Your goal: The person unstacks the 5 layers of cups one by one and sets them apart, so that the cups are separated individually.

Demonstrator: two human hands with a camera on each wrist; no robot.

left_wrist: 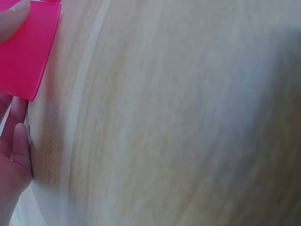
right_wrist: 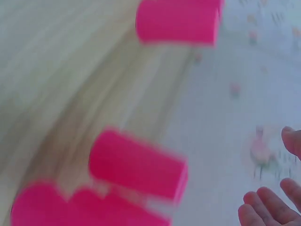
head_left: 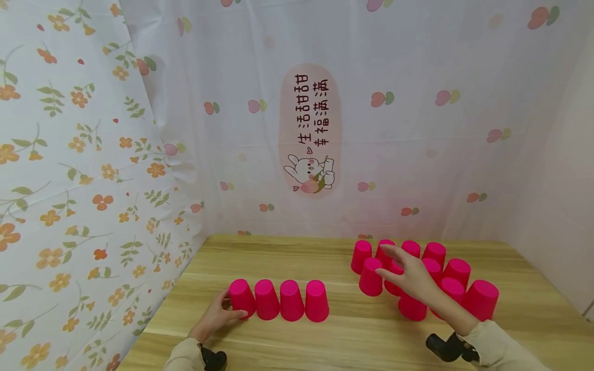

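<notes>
Four-in-line becomes a short row of several upside-down pink plastic cups on the left half of the table. My left hand (head_left: 215, 315) holds the leftmost cup (head_left: 243, 299) low on its side, thumb in front and the other fingers partly hidden behind it. In the left wrist view the thumb (left_wrist: 11, 21) lies across that pink wall. Over the cluster of pink cups on the right hovers my right hand (head_left: 413, 275), thumb and fingers spread apart with nothing between them. Its thumb tip overlaps a front-left cup (head_left: 369, 283) in the head view.
The right-hand cluster holds several inverted cups, among them a large near one (head_left: 481, 300) beside the forearm. The wooden table (head_left: 278, 345) ends at a patterned cloth backdrop (head_left: 241, 170). A floral cloth (head_left: 83, 206) hangs along the left side.
</notes>
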